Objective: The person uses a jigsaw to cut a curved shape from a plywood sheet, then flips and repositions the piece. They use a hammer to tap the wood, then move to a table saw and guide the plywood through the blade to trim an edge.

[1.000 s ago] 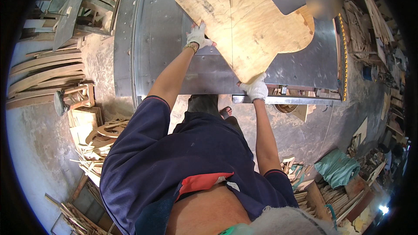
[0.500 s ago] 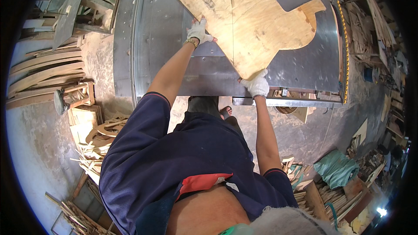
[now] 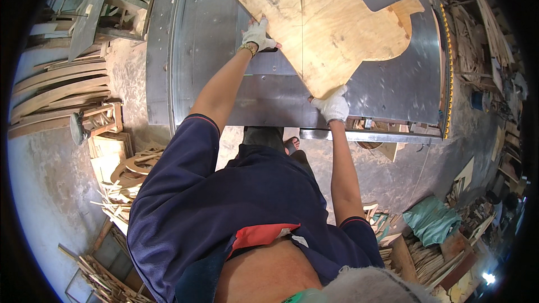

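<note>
A light plywood board (image 3: 337,28) lies on a grey metal machine table (image 3: 213,78). Its left part is straight-edged with a thin line across it, and its right end is cut into a rounded, hooked outline. My left hand (image 3: 258,35), in a white fingerless glove with a watch at the wrist, rests spread at the board's left edge, fingertips against it. At the board's near corner, my gloved right hand (image 3: 333,105) closes around the wood. Some of its fingers are hidden.
A yellow toothed strip (image 3: 447,73) runs along the table's right side. Curved wood strips (image 3: 62,92) and offcuts (image 3: 120,196) are piled at left. A green sack (image 3: 432,219) lies among scrap wood at lower right. A metal rail (image 3: 370,136) borders the table's near edge.
The plywood board has slid slightly away from me and to the right across the table. Both hands have moved a little with it, keeping their places at its edges.
</note>
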The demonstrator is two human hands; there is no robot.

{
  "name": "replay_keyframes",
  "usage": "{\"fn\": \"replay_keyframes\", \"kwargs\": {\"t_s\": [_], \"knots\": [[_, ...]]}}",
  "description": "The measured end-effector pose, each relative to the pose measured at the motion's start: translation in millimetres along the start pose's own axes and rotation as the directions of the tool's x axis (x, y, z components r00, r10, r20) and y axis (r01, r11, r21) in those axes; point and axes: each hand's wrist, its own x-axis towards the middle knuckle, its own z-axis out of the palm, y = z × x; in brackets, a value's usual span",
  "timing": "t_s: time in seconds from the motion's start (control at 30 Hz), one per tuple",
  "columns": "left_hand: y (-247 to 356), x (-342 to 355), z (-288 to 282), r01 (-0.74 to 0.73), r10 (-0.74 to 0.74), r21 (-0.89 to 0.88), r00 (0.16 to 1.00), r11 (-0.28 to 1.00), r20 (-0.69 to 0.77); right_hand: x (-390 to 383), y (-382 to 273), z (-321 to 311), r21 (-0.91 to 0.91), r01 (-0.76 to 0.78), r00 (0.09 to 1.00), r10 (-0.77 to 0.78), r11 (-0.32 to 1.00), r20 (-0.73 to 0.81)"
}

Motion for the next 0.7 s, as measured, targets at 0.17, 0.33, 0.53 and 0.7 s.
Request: {"fn": "replay_keyframes", "kwargs": {"t_s": [0.17, 0.33, 0.53, 0.7], "knots": [[1, 6, -5, -0.003, 0.003, 0.015, 1.0, 1.0, -0.001, 7, -5, -5, 0.011, -0.006, 1.0, 0.006, 1.0, 0.007], [2, 13, -8, -0.003, 0.003, 0.008, 1.0, 1.0, -0.001, 12, -10, -9, 0.016, -0.014, 1.0, 0.014, 1.0, 0.012], [1, 23, -11, -0.012, 0.012, 0.013, 1.0, 1.0, -0.018, 18, -16, -14, 0.007, -0.026, 0.999, 0.026, 1.0, 0.018], [0, 30, -13, -0.037, 0.037, -0.006, 0.999, 0.999, -0.022, 25, -19, -15, -0.001, -0.025, 1.0, 0.025, 1.0, 0.019]]}}
